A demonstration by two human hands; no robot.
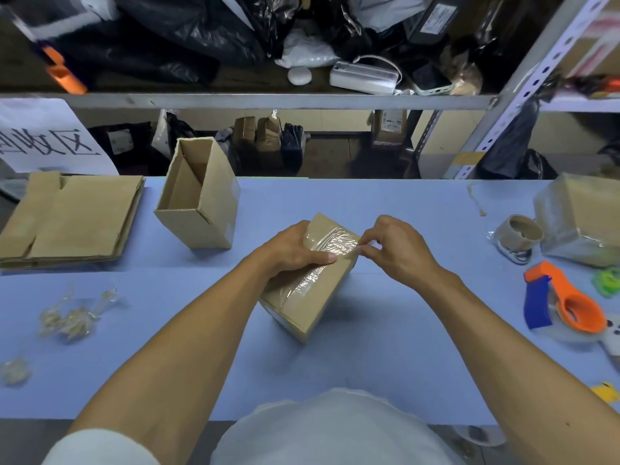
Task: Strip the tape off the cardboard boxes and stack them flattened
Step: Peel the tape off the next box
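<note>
Step in hand: tape removal on the taped box (313,286), tilted on the blue counter (402,330) at centre. Left hand (295,250) clamped over the box top, thumb pressing the clear tape (330,245). Right hand (399,253) closed in a pinch on a lifted tape end at the box's upper right edge. Next move, by judgement: steady pull along the seam, box braced against lifting. Open-topped box (198,196) upright at the far left-centre; flattened stack (72,216) beyond at the left edge; wads of stripped tape (72,318) near left. Tape dispenser (563,302) idle at right.
</note>
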